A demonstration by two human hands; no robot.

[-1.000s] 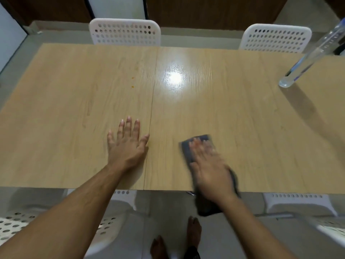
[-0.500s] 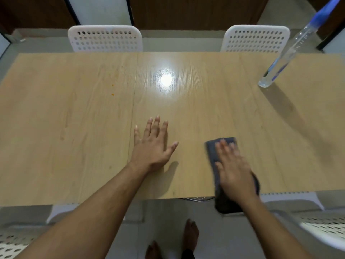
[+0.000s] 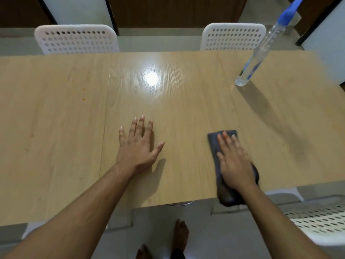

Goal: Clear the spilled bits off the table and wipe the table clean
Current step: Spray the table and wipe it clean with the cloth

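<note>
A light wooden table (image 3: 186, 113) fills the view. My right hand (image 3: 234, 159) lies flat with straight fingers on a dark grey cloth (image 3: 214, 143) near the table's front edge; the cloth's near end hangs over the edge. My left hand (image 3: 139, 146) rests palm down on the bare wood, fingers spread, left of the cloth. A few small orange bits (image 3: 83, 99) lie on the left part of the table, well beyond my left hand.
A clear spray bottle with a blue top (image 3: 261, 51) stands at the back right. Two white perforated chairs (image 3: 76, 39) (image 3: 233, 36) sit behind the table. Another white chair (image 3: 317, 219) is at the front right. Bare feet (image 3: 181, 234) are on the floor below.
My view and both hands have shifted to the right along the table. The right hand has slid the cloth to the right; the left hand has moved right across the table's seam.
</note>
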